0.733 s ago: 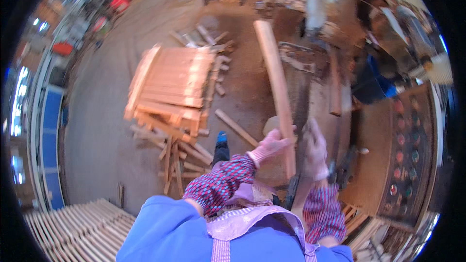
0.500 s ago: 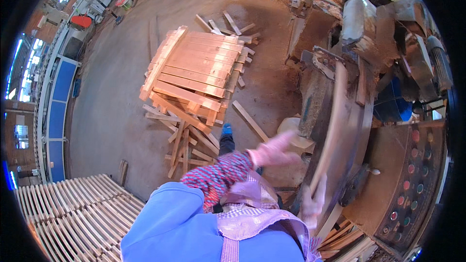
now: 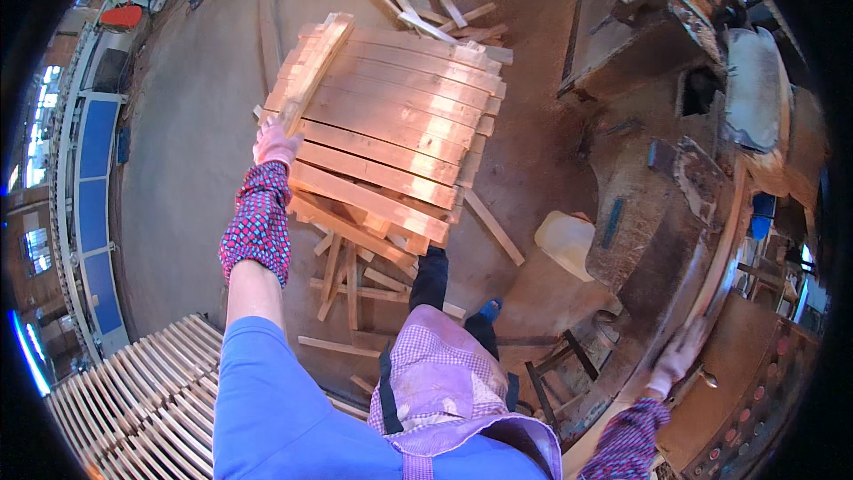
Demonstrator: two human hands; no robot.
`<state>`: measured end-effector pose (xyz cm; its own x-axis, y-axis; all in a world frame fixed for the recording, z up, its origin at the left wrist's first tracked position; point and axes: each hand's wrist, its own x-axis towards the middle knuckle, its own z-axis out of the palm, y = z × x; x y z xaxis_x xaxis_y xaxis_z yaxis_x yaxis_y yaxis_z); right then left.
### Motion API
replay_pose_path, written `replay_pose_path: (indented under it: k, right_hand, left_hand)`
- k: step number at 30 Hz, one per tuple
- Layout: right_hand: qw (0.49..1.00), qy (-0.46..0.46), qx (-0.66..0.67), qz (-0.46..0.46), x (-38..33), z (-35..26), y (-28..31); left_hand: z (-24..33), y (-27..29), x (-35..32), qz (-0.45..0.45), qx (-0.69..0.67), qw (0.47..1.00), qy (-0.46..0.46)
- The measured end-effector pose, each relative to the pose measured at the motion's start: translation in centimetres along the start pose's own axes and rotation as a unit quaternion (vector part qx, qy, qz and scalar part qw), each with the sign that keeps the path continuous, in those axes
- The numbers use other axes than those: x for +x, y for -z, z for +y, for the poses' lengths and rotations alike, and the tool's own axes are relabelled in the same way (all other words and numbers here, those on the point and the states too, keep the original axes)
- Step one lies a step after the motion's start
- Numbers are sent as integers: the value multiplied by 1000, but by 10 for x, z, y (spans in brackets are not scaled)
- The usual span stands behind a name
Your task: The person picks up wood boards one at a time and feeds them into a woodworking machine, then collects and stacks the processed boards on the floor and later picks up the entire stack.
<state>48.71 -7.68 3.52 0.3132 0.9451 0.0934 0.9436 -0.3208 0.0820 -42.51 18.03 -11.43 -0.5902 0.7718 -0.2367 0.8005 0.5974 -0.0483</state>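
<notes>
My left hand [image 3: 277,144], in a pinkish glove, reaches out to the stack of wooden boards [image 3: 391,116]. Its fingers are closed round the near end of a wooden plank [image 3: 315,71] that lies crosswise on top of the stack. Off to the right, my right hand [image 3: 678,357] is closed on the near end of a long wooden strip [image 3: 724,271]. That strip lies along the bed of a dusty woodworking machine [image 3: 653,231], its far end running in beside the machine's housing. The right hand's fingers are slightly blurred.
Loose wood offcuts [image 3: 351,280] lie on the floor round the stack. A slatted pile of strips [image 3: 147,391] stands at the lower left. Beside my right hand is a control panel [image 3: 755,400] with several buttons. A blue-panelled machine [image 3: 96,213] runs along the left.
My left hand has swung from near the machine leftward to the plank on the stack. My right hand has moved forward along the machine with the wooden strip. The view has shifted.
</notes>
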Motion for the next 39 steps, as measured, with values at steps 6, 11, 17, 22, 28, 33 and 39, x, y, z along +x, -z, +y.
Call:
replay_pose_path:
  k: [6, 11, 17, 22, 28, 33, 39]
  right_hand:
    - [998, 22, -42, 36, 97, -7, -8]
    - [937, 30, 338, 87, 96, -166, 15]
    - [676, 80, 656, -325, -57, -320, 67]
    - [761, 83, 566, -307, -134, -274, 116]
    - [869, -125, 463, -122, -244, -98, 138]
    - [971, -191, 110, -90, -279, -70, 163]
    - [996, 41, 19, 77, -156, 5, 47]
  left_hand:
    - [-27, -10, 32, -38, 1, 998, -59]
    - [13, 38, -50, -183, -296, 937, -36]
    - [114, 55, -310, -367, -758, 539, -3]
    - [204, 59, -514, -468, -784, 404, -58]
    - [258, 54, -616, -557, -726, 392, -97]
    - [273, 39, -653, -544, -698, 447, -127]
    - [250, 38, -693, -507, -712, 473, -111]
